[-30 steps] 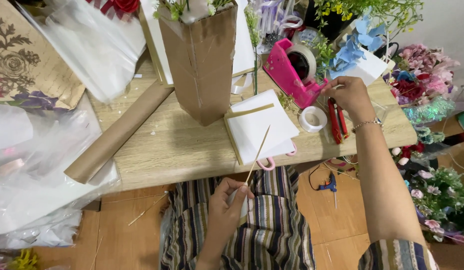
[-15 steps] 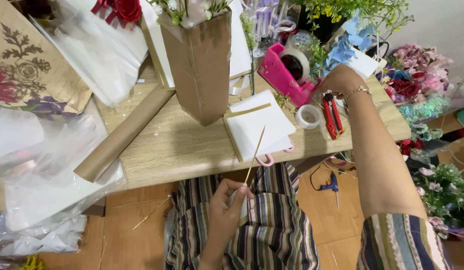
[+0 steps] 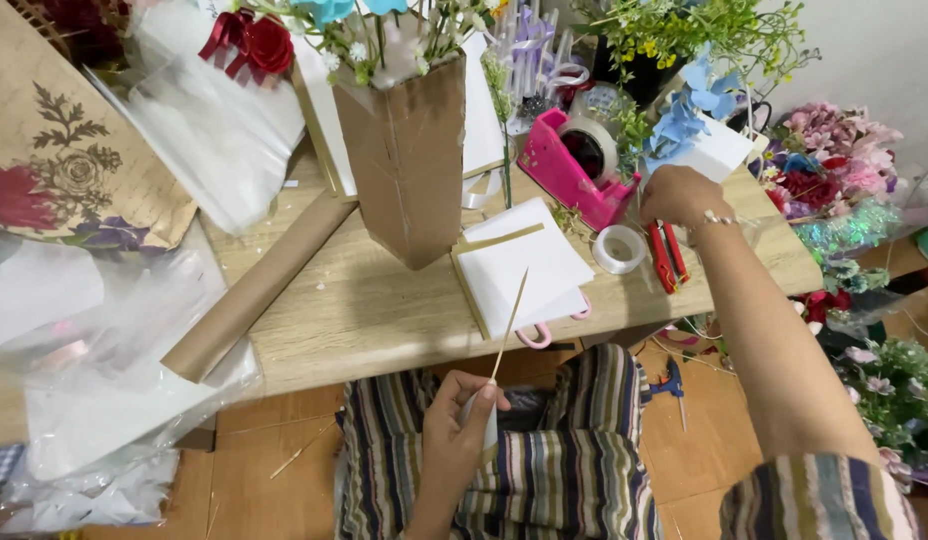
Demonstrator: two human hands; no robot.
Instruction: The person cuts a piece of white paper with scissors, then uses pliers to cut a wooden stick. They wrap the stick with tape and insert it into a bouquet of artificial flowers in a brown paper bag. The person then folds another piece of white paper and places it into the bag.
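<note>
While the left hand point(image 3: 454, 425) pinches a thin wooden stick point(image 3: 508, 325) upright over the lap, the right hand point(image 3: 676, 195) closes at the pink tape dispenser point(image 3: 574, 165); whether it grips tape, I cannot tell. No tape on the stick yet.

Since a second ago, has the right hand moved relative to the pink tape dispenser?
Yes. The right hand has shifted up and away from the body, from beside the loose tape roll to the pink tape dispenser's right end.
</note>
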